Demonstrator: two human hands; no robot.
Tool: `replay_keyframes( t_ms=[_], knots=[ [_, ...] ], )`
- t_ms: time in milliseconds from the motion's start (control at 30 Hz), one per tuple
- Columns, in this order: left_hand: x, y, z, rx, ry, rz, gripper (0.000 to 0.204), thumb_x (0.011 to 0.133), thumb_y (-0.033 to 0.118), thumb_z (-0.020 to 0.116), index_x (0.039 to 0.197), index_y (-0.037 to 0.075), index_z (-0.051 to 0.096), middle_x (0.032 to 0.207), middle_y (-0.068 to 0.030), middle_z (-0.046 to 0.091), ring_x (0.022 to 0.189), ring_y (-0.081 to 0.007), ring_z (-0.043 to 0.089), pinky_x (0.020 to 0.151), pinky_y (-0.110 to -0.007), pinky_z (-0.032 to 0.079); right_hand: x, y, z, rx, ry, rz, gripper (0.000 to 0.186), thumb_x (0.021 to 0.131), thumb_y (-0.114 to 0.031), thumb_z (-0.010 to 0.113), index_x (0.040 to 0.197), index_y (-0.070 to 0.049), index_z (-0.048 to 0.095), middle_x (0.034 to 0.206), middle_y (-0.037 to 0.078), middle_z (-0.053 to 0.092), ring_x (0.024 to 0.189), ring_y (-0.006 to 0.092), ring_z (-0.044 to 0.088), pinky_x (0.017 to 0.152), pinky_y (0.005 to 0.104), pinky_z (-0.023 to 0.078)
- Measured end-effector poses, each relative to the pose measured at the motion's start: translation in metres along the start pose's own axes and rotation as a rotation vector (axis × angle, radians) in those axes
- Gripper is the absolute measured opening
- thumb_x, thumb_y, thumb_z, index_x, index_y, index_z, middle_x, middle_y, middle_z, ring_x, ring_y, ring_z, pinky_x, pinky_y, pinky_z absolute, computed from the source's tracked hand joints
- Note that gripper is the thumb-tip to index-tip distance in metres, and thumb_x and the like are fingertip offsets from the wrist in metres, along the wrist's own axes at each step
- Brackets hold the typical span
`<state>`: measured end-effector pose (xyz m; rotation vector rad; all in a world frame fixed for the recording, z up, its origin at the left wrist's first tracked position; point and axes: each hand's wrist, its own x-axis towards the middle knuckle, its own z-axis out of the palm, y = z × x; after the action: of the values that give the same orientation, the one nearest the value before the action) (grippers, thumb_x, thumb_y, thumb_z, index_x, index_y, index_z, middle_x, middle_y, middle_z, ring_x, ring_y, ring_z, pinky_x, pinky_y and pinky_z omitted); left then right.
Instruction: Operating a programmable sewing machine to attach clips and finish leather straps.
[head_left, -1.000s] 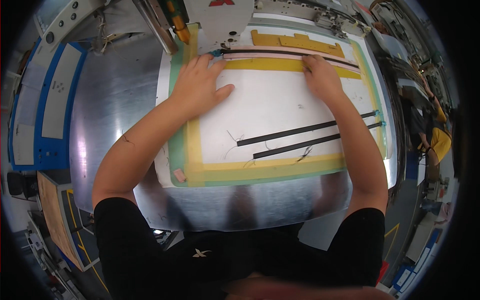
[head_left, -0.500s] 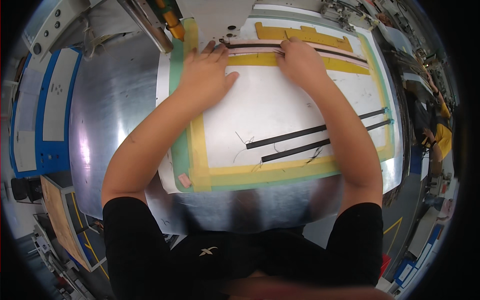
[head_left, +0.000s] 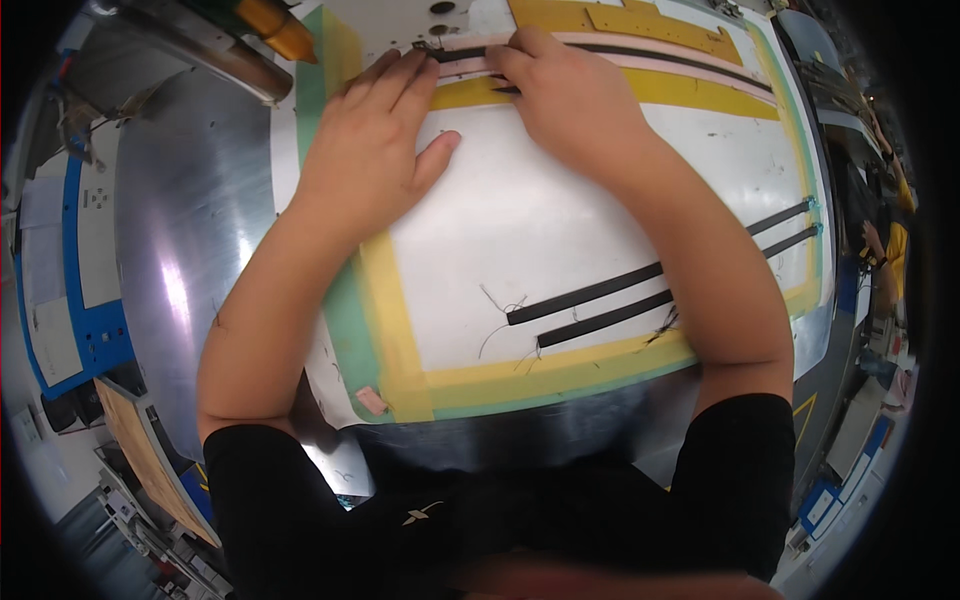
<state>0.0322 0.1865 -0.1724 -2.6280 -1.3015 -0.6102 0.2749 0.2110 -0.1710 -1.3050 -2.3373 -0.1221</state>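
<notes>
At the far side of the white work sheet lies a long black strip [head_left: 650,52], set between pale pink bands [head_left: 700,75] with mustard-yellow pieces on both sides. My left hand [head_left: 375,135] lies over the strip's left end, fingers stretched out flat and thumb apart. Just right of it, my right hand [head_left: 570,100] is closed, its fingertips down on the black strip. A small dark pointed tool [head_left: 508,90] sticks out beneath those fingers; most of it is hidden, so its kind is unclear. Two loose black strips [head_left: 590,292] with trailing threads lie nearer me, partly under my right forearm.
Machine parts, with an orange-yellow cylinder [head_left: 275,28] and a metal bar [head_left: 235,62], stand close beyond my left hand. Yellow and green tape [head_left: 400,330] edges the sheet on the shiny metal table [head_left: 190,260]. Another person [head_left: 893,255] is at far right.
My right hand has slid left along the black strip, closer to my left hand. My left hand stays at the strip's end. The whole view has shifted nearer the work.
</notes>
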Motion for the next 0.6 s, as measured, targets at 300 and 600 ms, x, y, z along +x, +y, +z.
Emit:
replay_keyframes(
  t_ms=[300, 600],
  knots=[
    [0.007, -0.004, 0.0, -0.029, -0.111, -0.095, 0.069, 0.096, 0.04, 0.072, 0.15, 0.002, 0.056, 0.152, -0.023, 0.056, 0.136, -0.0432, 0.055, 0.117, -0.049, 0.041, 0.007, 0.0, -0.004, -0.114, 0.039, -0.076, 0.024, 0.104, -0.021, 0.059, 0.113, -0.002, 0.071, 0.077, 0.002, 0.06, 0.066, 0.0198, 0.067, 0.062, 0.0328, 0.054],
    [0.009, -0.008, 0.002, 0.029, -0.09, -0.109, 0.069, 0.096, 0.046, 0.072, 0.147, 0.001, 0.06, 0.152, -0.0243, 0.056, 0.136, -0.0448, 0.056, 0.117, -0.05, 0.042, 0.004, -0.003, -0.003, 0.041, -0.1, 0.047, 0.022, 0.093, -0.004, 0.06, 0.109, -0.003, 0.075, 0.109, 0.012, 0.067, 0.091, 0.0323, 0.073, 0.077, 0.0434, 0.059]
  ],
)
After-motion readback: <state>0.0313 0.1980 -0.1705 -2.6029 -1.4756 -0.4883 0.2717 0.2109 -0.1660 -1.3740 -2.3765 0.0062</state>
